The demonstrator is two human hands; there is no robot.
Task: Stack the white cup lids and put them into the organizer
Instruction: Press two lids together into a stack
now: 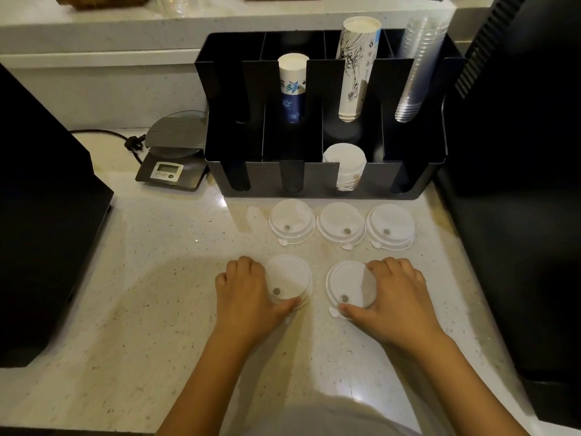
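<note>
Before the organizer (327, 180) on the table (163, 278), our left hand (248, 294) and right hand (393, 297) each grip a lid (287, 276) — fingers clamped round the rims.

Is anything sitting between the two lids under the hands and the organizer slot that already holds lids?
Yes. A row of three lids, left, middle and right, lies on the counter between the near lids and the organizer. The middle one sits directly before the lid stack.

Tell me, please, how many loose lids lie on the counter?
5: three in a row before the organizer, at and; two nearer, under the left hand and right hand.
</note>
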